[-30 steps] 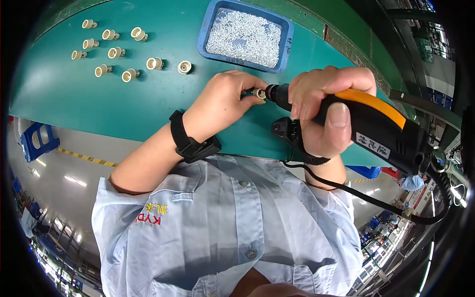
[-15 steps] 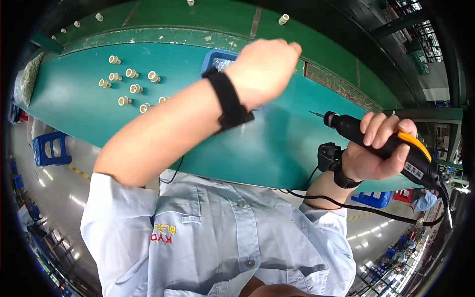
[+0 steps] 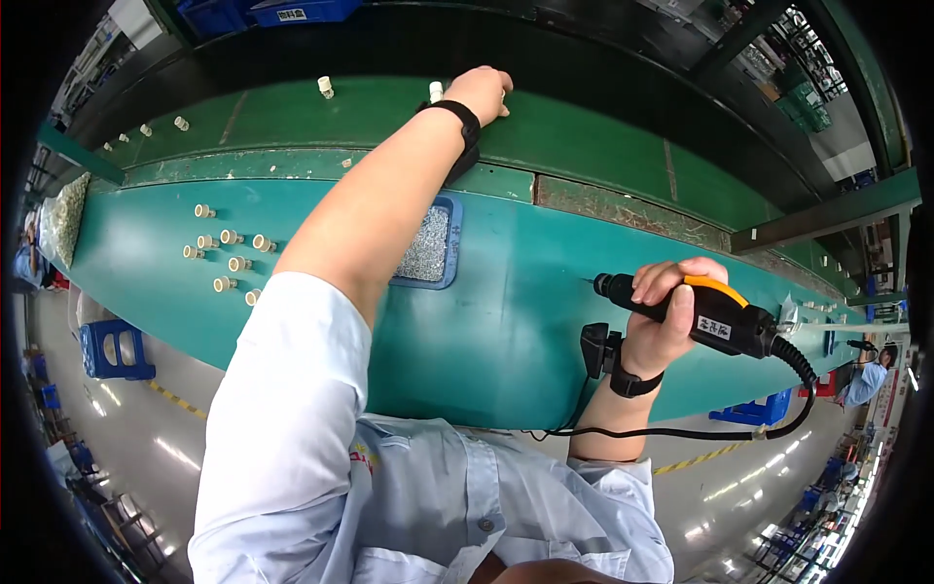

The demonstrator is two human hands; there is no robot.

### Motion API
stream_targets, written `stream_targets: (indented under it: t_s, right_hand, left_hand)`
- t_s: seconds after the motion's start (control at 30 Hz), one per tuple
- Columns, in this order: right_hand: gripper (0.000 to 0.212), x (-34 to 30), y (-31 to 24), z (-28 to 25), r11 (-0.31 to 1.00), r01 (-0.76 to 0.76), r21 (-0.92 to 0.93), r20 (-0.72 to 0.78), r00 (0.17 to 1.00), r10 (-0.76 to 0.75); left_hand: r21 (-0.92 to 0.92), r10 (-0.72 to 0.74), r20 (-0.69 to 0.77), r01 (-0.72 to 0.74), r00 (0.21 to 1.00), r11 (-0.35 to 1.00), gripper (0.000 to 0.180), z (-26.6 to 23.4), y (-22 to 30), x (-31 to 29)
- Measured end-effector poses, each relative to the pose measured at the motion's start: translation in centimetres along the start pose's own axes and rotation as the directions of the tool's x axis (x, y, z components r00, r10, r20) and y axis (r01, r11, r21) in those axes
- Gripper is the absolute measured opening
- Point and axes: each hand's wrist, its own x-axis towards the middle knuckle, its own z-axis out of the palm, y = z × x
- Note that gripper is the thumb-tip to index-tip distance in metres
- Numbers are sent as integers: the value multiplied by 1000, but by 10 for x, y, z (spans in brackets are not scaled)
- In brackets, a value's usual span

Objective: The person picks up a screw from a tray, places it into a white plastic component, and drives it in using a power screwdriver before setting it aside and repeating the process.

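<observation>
My left hand (image 3: 482,94) reaches over the green raised strip beyond the table, its fingers curled together. What they hold, if anything, is hidden. Right beside its wrist stands a small cream cylindrical part (image 3: 436,91). A second cream part (image 3: 325,88) stands farther left on the strip. My right hand (image 3: 671,302) grips a black electric screwdriver (image 3: 725,326) with an orange lever. It is held above the table, tip toward the left. Below my left forearm lies a blue tray (image 3: 453,243) of tiny silvery pieces, too small to tell apart.
Several cream stepped parts (image 3: 231,237) lie on the left of the green table (image 3: 486,341). A clear bag of small pieces (image 3: 66,219) sits at the table's left end. The screwdriver's black cable (image 3: 671,431) loops by my right arm. Blue bins (image 3: 302,12) stand at the back.
My left hand has moved away from above the tray to the far green strip. The view has shifted to show more of the far side. My right hand keeps its grip on the screwdriver.
</observation>
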Motion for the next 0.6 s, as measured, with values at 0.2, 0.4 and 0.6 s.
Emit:
stream_targets:
  t_s: [0.2, 0.4, 0.6]
  right_hand:
    - [26, -5, 1, -6, 999, -29, -30, 41, 999, 30]
    - [26, -9, 4, -15, 997, -50, -64, 9, 999, 51]
    - [25, -8, -2, -1, 998, -64, -28, 32, 997, 65]
  left_hand:
    - [45, -191, 142, 186, 971, 981, 19, 13, 13, 4]
    - [-331, 42, 217, 33, 975, 943, 22, -70, 135, -99]
    - [-341, 107, 442, 56, 890, 938, 23, -137, 117, -253]
